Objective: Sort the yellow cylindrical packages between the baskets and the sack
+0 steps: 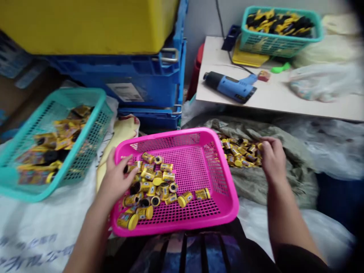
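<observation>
A pink plastic basket (196, 224) rests on my lap, holding a heap of small yellow printed cylinders (148, 174) with yellow or black ends. My left hand (115, 178) lies over its left rim, fingers apart, the tips touching or just above the nearest cylinders. Over to the right, my right hand (273, 159) is closed at the edge of an open grey-green sack (295, 170). A bit of yellow shows at its fingertips, apparently one small cylinder (259, 146). More of the same cylinders (241, 151) fill the sack's mouth.
A teal basket (82, 151) with yellow and black pieces stands left. Blue crates (142, 81) and a yellow bin (91, 26) are stacked ahead. On the white table (273, 100) are a blue heat gun (231, 86), another teal basket (273, 43) and a plastic bag (318, 81).
</observation>
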{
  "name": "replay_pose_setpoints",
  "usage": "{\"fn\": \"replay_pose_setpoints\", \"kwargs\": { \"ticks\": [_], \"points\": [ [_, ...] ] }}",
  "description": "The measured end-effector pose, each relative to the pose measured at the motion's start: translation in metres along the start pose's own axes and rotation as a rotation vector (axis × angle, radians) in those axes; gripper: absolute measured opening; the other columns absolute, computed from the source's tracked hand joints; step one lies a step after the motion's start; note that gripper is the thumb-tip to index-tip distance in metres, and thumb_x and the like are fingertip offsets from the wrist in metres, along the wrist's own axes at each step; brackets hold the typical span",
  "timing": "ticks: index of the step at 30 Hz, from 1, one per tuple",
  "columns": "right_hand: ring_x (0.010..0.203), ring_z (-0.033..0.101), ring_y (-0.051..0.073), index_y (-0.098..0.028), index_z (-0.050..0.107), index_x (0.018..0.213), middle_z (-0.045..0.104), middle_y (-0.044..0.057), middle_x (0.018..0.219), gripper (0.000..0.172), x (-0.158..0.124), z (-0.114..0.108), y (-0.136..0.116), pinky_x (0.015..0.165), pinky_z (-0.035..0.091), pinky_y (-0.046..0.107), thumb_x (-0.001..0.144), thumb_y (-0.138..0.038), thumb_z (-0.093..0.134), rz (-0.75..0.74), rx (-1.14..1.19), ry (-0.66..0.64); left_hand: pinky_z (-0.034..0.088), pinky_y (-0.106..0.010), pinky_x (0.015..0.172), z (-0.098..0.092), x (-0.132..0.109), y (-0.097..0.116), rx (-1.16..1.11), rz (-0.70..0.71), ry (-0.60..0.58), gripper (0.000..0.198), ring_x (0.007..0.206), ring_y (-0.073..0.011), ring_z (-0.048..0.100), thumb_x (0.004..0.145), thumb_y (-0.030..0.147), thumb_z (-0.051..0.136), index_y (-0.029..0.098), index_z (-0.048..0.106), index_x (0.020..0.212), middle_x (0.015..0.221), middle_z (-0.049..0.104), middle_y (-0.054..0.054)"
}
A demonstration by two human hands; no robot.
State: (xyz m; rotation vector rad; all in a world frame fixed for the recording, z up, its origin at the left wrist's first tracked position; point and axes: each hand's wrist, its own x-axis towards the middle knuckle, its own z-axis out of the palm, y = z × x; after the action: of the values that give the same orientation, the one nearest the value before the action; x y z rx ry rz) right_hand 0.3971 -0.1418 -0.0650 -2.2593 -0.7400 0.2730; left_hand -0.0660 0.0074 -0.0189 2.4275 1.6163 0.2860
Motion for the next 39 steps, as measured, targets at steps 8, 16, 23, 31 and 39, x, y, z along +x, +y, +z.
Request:
{"fn": "replay_pose_setpoints", "kwargs": {
  "ticks": [8,16,23,31,39],
  "points": [
    [0.109,0.054,0.029,-0.019,0.063,0.112,0.058,0.012,0.109,0.043,-0.023,0.021,-0.130,0.098,0.039,0.049,0.095,-0.052,0.041,-0.602,0.086,-0.168,0.028,-0.057,0.116,-0.009,0.010,0.014,0.027,0.233,-0.062,0.040,0.142,-0.0334,0.033,0.092,0.014,0.042,0.021,0.065,0.125,0.152,0.040,-0.012],
    [0.057,0.034,0.004,-0.009,0.062,0.075,0.045,-0.002,0.066,0.023,-0.113,0.158,-0.218,0.068,0.040,0.020,0.062,-0.008,0.081,-0.713,0.124,-0.984,0.048,-0.048,0.099,0.009,0.062,0.023,-0.033,0.228,-0.427,0.029,0.112,-0.0322,0.061,0.083,0.018,0.054,0.013,0.066,0.110,0.113,0.067,-0.017],
    [0.096,0.059,0.011,-0.012,0.059,0.113,0.060,0.004,0.112,0.038,-0.085,0.086,-0.197,0.082,0.050,0.019,0.081,-0.025,0.074,-0.614,0.601,-1.206,0.054,-0.033,0.083,-0.036,0.030,0.037,-0.520,0.110,-0.279,0.051,0.093,-0.0213,0.065,0.098,0.046,0.035,0.019,0.046,0.139,0.104,0.068,-0.008],
    [0.074,0.060,0.008,-0.018,0.065,0.123,0.064,0.005,0.101,0.038,-0.099,0.040,-0.157,0.066,0.052,0.018,0.092,-0.040,0.065,-0.433,0.834,-0.912,0.047,-0.021,0.051,-0.052,0.014,0.081,-0.903,0.144,-0.348,0.047,0.053,-0.0104,0.055,0.092,0.047,0.052,0.021,0.060,0.131,0.071,0.063,0.001],
    [0.107,0.059,0.014,-0.023,0.068,0.112,0.061,0.004,0.113,0.032,-0.101,0.010,-0.131,0.094,0.052,0.025,0.082,-0.030,0.077,-0.486,0.868,-0.597,0.056,-0.031,0.077,-0.049,0.030,0.122,-0.886,0.193,-0.374,0.038,0.091,-0.0205,0.066,0.081,0.043,0.069,0.023,0.069,0.114,0.112,0.071,-0.006]
  ]
}}
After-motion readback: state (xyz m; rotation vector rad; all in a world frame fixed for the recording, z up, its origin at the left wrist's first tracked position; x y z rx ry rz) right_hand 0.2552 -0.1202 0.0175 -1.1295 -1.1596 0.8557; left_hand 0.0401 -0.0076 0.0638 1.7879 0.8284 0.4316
